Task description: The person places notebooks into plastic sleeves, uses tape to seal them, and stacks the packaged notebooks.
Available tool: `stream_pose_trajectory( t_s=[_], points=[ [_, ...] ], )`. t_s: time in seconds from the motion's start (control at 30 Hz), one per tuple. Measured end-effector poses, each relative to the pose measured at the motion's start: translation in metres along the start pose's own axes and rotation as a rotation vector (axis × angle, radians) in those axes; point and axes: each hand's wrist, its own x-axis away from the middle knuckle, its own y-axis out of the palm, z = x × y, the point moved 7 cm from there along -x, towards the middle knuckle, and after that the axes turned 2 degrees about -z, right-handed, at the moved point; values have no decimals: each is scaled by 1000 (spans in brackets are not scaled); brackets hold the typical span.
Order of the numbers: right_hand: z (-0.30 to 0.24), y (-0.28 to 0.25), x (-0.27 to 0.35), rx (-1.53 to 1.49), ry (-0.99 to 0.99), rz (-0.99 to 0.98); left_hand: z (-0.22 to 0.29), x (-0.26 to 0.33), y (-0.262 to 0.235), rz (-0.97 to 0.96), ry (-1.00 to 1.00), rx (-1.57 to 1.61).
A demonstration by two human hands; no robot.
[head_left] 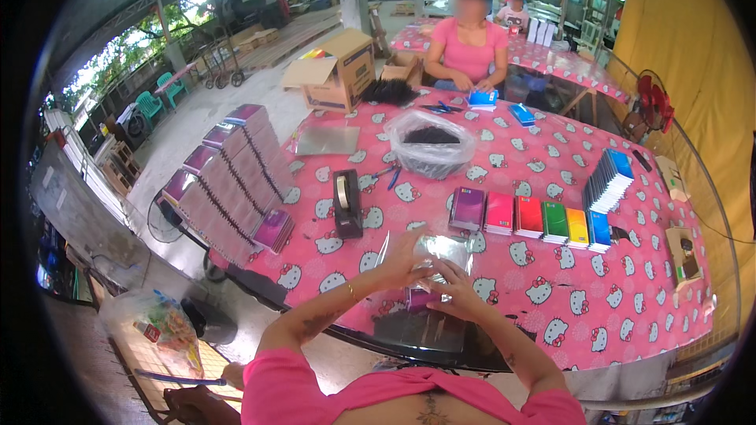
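At the table's near edge my hands work over a sheet or sleeve of clear, shiny plastic (447, 250). A purple notebook (420, 297) shows partly beneath it, mostly covered by the plastic and my fingers. My left hand (400, 264) pinches the plastic from the left, its fingertips close to the right hand's. From the other side my right hand (459, 290) curls over the film and the notebook's edge. A black tape dispenser (346, 205) stands just beyond my left hand. Right of the plastic, small notebook stacks in several colours begin with a purple one (468, 208).
Tall notebook stacks (224, 181) line the left edge. A plastic-lined tub (431, 145) of dark pieces sits mid-table, with blue pens (393, 179) beside it. Blue notebooks (608, 181) stand at right. Across the table a person in pink (470, 47) handles a blue pack. A cardboard box (339, 71) stands behind.
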Motion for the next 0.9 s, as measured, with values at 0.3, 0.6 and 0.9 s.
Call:
stream_pose_trajectory(
  t_s=[0.3,0.6,0.9],
  points=[
    [-6,-21,-3,-449,54,155,-15,14,-1,99,-584,393],
    [30,-25,-45,-728,274,269,-3,50,14,83,-837,1138],
    [13,-50,-50,-628,166,372,3,37,12,125,-796,1157]
  ],
)
